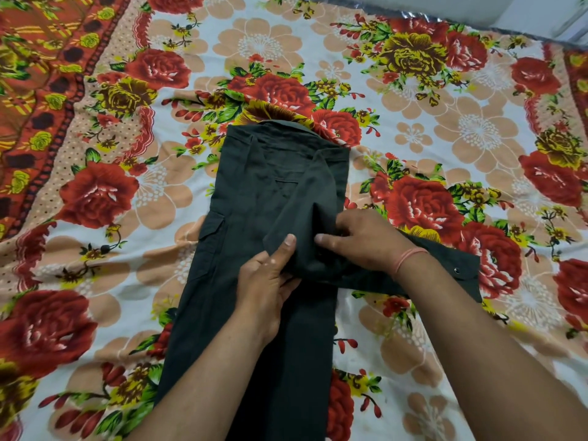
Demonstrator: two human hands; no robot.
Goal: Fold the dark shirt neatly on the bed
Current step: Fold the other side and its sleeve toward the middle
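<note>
The dark shirt (264,186) lies lengthwise on the bed's floral sheet (477,138), collar at the far end, its sides folded in to a narrow strip. One sleeve runs off to the right, its snap-button cuff (463,270) lying flat on the sheet. My left hand (270,284) pinches a fold of that sleeve's fabric near the shirt's middle, thumb on top. My right hand (366,240) rests on the same bunched fabric with its fingers curled into it; a pink thread band circles that wrist.
The red, peach and white flowered sheet covers the whole bed, with a wrinkle just beyond the collar. An orange patterned border (47,74) runs along the left. The bed's far edge (445,17) shows at the top right.
</note>
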